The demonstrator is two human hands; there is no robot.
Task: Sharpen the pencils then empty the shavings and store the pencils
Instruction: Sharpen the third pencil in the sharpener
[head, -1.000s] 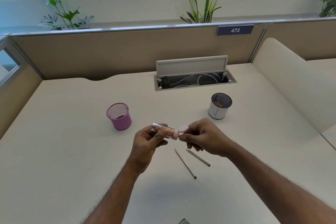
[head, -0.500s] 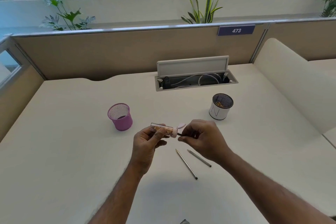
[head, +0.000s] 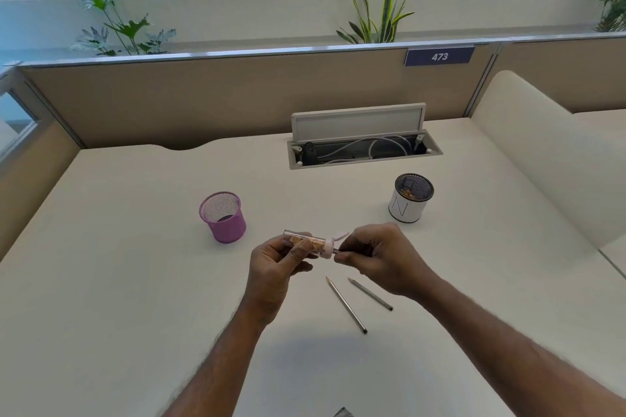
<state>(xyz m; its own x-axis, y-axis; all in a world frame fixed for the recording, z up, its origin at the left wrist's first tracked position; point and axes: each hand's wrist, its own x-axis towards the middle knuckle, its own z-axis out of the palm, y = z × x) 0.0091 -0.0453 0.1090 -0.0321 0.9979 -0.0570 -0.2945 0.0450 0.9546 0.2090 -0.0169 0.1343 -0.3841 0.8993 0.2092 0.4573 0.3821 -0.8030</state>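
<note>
Left hand [head: 274, 267] grips the shavings-filled sharpener [head: 310, 242]; right hand [head: 379, 257] pinches a pencil [head: 338, 250] in its mouth; two loose pencils [head: 346, 304] look sharpened; emptying and storing apparently remain.

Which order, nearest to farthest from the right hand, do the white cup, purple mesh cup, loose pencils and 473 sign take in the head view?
1. Loose pencils, on the desk just below the right hand.
2. White cup, behind it, slightly right.
3. Purple mesh cup, across to the left.
4. 473 sign, on the back partition.
</note>
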